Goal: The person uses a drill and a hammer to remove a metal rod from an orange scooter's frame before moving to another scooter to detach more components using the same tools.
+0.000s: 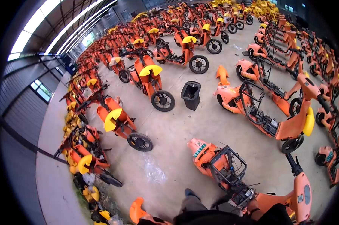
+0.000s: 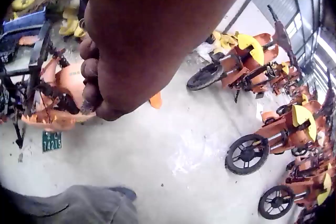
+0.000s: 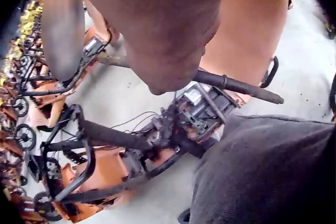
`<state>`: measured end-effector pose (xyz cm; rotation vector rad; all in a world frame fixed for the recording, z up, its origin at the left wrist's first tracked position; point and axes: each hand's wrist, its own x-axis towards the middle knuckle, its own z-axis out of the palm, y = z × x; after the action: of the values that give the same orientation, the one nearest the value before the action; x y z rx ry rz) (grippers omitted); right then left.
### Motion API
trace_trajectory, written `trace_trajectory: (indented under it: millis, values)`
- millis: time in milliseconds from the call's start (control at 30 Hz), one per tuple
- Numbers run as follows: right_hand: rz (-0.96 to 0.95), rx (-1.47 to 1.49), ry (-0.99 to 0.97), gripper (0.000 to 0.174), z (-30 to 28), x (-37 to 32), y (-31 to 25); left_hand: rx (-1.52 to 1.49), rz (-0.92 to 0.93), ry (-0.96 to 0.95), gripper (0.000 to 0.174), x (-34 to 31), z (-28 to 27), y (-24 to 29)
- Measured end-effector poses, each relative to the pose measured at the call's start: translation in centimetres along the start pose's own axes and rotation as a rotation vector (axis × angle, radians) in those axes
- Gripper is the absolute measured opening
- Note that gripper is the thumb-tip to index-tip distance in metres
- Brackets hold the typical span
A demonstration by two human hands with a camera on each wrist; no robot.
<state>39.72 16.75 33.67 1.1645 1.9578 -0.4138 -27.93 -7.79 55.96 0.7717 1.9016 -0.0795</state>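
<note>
Neither hand shows in the head view. In the left wrist view my left hand [image 2: 118, 69] hangs with loosely curled fingers and nothing visible in them, in front of an orange scooter body with a green plate [image 2: 52, 142]. My right hand [image 3: 165, 58] is over a dark bar [image 3: 247, 87] in the right wrist view; its fingers are hidden, so a grip cannot be made out. Below that hand stands a stripped scooter with an open black frame [image 3: 86, 155], and an orange panel [image 3: 244, 19] is beside it.
Rows of orange scooters [image 1: 145, 73] with yellow fenders fill the hall. A black bin [image 1: 191, 98] stands on the concrete floor [image 1: 177, 125]. Clear plastic [image 1: 153, 170] lies near my feet. Yellow parts [image 1: 92, 193] are heaped along the left edge.
</note>
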Motion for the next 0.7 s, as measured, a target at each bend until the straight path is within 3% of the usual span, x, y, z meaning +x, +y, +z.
trace_trajectory:
  millis: [33, 67, 100, 233, 467, 700]
  values:
    - [0.093, 0.103, -0.021, 0.022, -0.5, 0.6, -0.5, -0.004, 0.017, -0.011, 0.037, -0.1, -0.4, -0.5]
    - [0.316, 0.350, 0.296, 0.024, -0.7, 0.6, -2.1, -0.009, 0.031, -0.017, 0.037, 0.3, -1.2, -1.0]
    - [0.336, 0.479, 0.306, 0.024, -2.6, 0.4, -2.6, -0.021, 0.046, -0.019, 0.036, 0.9, -2.0, -1.5]
    - [0.335, 0.661, 0.248, 0.024, -10.0, -0.1, -5.8, -0.090, 0.110, -0.009, 0.035, 5.0, -5.5, -3.5]
    - [0.305, 0.720, 0.213, 0.024, -21.5, 1.0, -14.5, -0.224, 0.187, 0.013, 0.033, 10.7, -10.4, -6.1]
    - [0.258, 0.879, 0.207, 0.025, -27.1, 4.0, -21.5, -0.283, 0.140, 0.083, 0.032, 14.0, -17.0, -6.9]
